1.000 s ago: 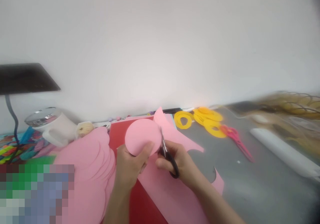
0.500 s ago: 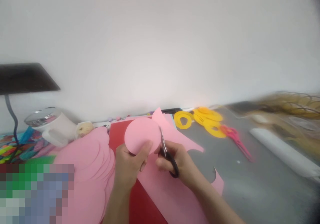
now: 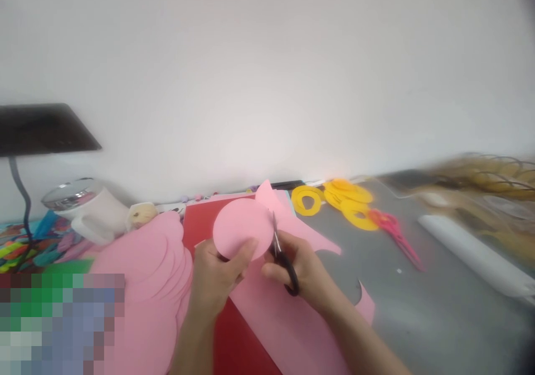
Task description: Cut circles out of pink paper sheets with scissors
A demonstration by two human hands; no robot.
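My left hand (image 3: 221,266) is closed on a pink paper circle (image 3: 240,224), its thumb lying over the lower edge. Black-handled scissors (image 3: 285,266) are in my right hand (image 3: 303,266), the blades pointing up along the circle's right edge. Whether the blades touch the paper I cannot tell. Below and behind both hands lies a pink paper sheet (image 3: 288,319) with curved cut-outs along its edge. Under that is a red sheet (image 3: 200,219). A pile of pink paper shapes (image 3: 146,263) with rounded edges is left of my left hand.
Yellow paper rings (image 3: 307,201) and pink-handled scissors (image 3: 393,235) lie on the grey table (image 3: 418,313) to the right, near a white roll (image 3: 472,255). At left stand a white mug (image 3: 98,213) and a dark panel (image 3: 45,127) on a curved stem. A pink scrap (image 3: 365,305) lies by my right forearm.
The paper circle and my left hand have shifted slightly to the right. The scissors have turned a little more upright in my right hand.
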